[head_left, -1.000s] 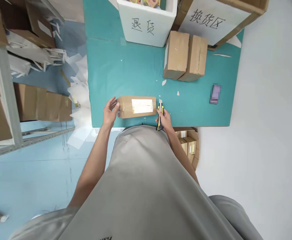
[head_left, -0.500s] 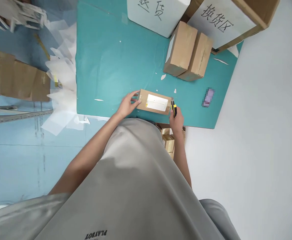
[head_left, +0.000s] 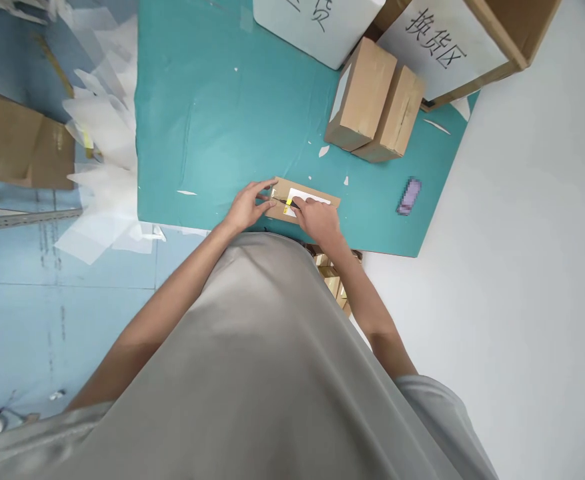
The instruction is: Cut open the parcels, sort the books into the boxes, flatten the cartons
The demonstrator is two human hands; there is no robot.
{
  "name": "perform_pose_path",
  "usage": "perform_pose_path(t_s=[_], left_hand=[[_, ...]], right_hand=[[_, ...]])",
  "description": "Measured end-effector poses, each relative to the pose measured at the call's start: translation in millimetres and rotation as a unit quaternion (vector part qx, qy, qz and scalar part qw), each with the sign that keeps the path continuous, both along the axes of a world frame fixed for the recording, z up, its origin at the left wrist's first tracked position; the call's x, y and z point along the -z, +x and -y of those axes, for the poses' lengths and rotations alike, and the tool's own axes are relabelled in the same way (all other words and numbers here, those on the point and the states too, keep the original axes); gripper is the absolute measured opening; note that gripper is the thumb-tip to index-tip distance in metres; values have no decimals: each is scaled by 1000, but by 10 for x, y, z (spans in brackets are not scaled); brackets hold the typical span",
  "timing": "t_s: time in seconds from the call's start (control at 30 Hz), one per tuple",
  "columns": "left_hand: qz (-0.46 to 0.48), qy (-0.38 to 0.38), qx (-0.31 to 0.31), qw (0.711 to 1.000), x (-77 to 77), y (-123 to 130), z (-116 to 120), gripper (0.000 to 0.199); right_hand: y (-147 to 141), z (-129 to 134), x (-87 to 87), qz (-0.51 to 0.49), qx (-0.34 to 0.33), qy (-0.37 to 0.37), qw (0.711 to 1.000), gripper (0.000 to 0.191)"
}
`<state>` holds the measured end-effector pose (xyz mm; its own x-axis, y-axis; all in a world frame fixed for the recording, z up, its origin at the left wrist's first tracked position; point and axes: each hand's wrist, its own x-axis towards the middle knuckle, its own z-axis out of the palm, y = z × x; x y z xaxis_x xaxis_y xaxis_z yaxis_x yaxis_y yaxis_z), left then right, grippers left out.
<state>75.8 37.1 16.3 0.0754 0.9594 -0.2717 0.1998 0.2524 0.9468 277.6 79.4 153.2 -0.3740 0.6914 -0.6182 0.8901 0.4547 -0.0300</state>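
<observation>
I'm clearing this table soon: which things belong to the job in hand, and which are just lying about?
In use:
small carton, left hand at its end
box cutter, in the right hand, over the carton's top

Just lying or standing about:
two other cartons
blurred purple item
white scraps
white bin and open labelled box

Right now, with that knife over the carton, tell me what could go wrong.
The knife in the right hand points toward the left hand, which holds the carton at its left end; a slip might nick the thumb or forefinger.
The knife hand is over the white label, so a stray cut could tear it.
The carton's contents are hidden, so too deep a cut might damage them.
</observation>
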Motion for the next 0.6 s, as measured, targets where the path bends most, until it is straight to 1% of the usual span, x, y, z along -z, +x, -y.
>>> perform_pose_path(t_s=[0.17, 0.47, 0.6], left_hand=[[1, -6, -3, 1000, 17, -4, -23, 64], [-9, -5, 3, 1000, -12, 1, -62, 66], [-2, -14, -9, 1000, -3, 15, -66, 65]], right_hand=[[-12, -9, 1, 11, -9, 3, 1000, 47], [-177, 30, -38, 42, 16, 5, 999, 43], [-147, 52, -86, 54, 7, 15, 998, 42]])
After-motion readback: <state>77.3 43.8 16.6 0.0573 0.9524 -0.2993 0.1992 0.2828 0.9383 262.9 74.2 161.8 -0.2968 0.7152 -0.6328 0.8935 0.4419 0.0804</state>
